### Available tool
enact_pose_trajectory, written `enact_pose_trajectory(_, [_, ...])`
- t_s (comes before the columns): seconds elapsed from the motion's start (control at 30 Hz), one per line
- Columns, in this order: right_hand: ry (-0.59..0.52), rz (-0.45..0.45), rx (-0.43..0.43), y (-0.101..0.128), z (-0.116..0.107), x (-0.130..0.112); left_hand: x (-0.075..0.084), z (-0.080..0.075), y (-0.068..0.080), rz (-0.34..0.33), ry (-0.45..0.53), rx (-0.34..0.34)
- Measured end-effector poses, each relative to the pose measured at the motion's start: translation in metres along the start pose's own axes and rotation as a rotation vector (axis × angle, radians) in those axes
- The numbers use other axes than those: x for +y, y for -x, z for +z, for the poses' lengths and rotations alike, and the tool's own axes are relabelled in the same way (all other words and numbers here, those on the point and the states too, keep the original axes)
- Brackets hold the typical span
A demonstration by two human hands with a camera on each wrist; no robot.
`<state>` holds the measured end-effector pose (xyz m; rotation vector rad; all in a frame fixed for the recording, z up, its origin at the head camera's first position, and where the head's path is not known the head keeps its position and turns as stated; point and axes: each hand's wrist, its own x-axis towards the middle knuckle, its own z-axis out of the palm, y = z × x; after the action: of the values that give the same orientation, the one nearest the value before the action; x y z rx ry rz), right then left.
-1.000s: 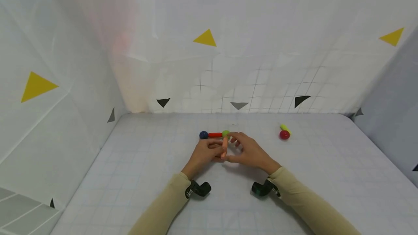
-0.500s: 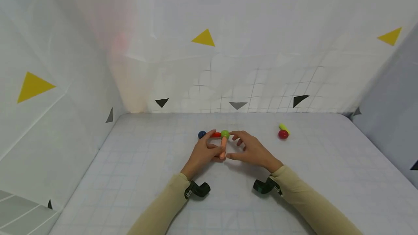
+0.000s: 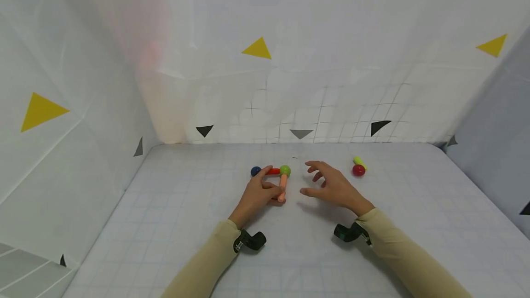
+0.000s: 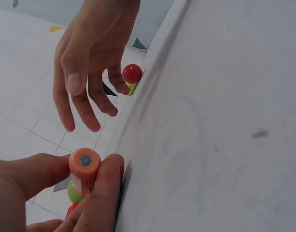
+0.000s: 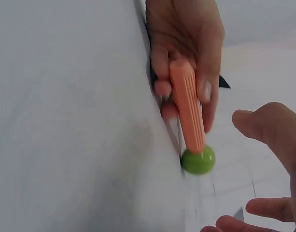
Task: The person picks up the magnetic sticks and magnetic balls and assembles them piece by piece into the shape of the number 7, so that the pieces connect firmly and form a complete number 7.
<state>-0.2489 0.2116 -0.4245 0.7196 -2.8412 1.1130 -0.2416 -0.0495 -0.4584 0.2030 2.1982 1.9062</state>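
On the white gridded table [image 3: 186,224] lies a small toy chain: a blue ball [image 3: 256,171], a red stick [image 3: 272,171] and a green ball [image 3: 285,170]. An orange ribbed stick [image 3: 283,187] runs from the green ball toward me. My left hand [image 3: 269,187] pinches the near end of this orange stick [image 4: 85,164] between thumb and finger. In the right wrist view the orange stick [image 5: 187,106] meets the green ball [image 5: 198,161]. My right hand [image 3: 315,180] hovers open just right of the stick, holding nothing.
A red ball [image 3: 358,170] joined to a yellow-green stick [image 3: 359,162] lies to the right of my right hand, also seen as the red ball [image 4: 132,73]. White walls with yellow and black triangles enclose the table at the back and both sides.
My right hand has let go of the orange stick and moved off to the right with its fingers spread. My left hand stays on the stick, which now lies joined to the green ball.
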Motion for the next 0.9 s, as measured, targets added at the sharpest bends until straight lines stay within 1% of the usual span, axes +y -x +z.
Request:
enact_pose_trajectory(0.1, [0.02, 0.03, 0.022, 0.003, -0.011, 0.008, 0.0, -0.001, 0.0, 0.006, -0.064, 0.015])
enact_pose_trajectory(0.2, [0.033, 0.045, 0.044, 0.005, -0.022, 0.014, 0.0, -0.002, 0.001, 0.008, -0.077, 0.015])
enact_pose_trajectory(0.33, [0.066, 0.039, 0.094, 0.008, -0.037, 0.02, 0.001, -0.003, 0.002, 0.008, -0.046, 0.005])
enact_pose_trajectory(0.43, [0.113, 0.016, 0.155, 0.01, -0.049, 0.026, 0.001, -0.003, 0.003, 0.019, -0.028, -0.001])
enact_pose_trajectory(0.53, [0.154, -0.021, 0.214, 0.01, -0.061, 0.036, 0.0, -0.003, 0.004, 0.034, 0.008, -0.014])
enact_pose_trajectory(0.63, [0.172, -0.03, 0.256, 0.011, -0.072, 0.049, 0.0, -0.003, 0.003, 0.049, 0.043, -0.031])
enact_pose_trajectory(0.7, [0.178, -0.017, 0.268, 0.012, -0.08, 0.057, 0.0, -0.003, 0.003, 0.054, 0.042, -0.034])
enact_pose_trajectory(0.77, [0.186, 0.01, 0.268, 0.013, -0.087, 0.066, 0.0, -0.003, 0.003, 0.05, 0.005, -0.023])
enact_pose_trajectory(0.9, [0.2, 0.07, 0.228, 0.012, -0.098, 0.08, -0.001, -0.002, 0.003, 0.031, -0.06, -0.001])
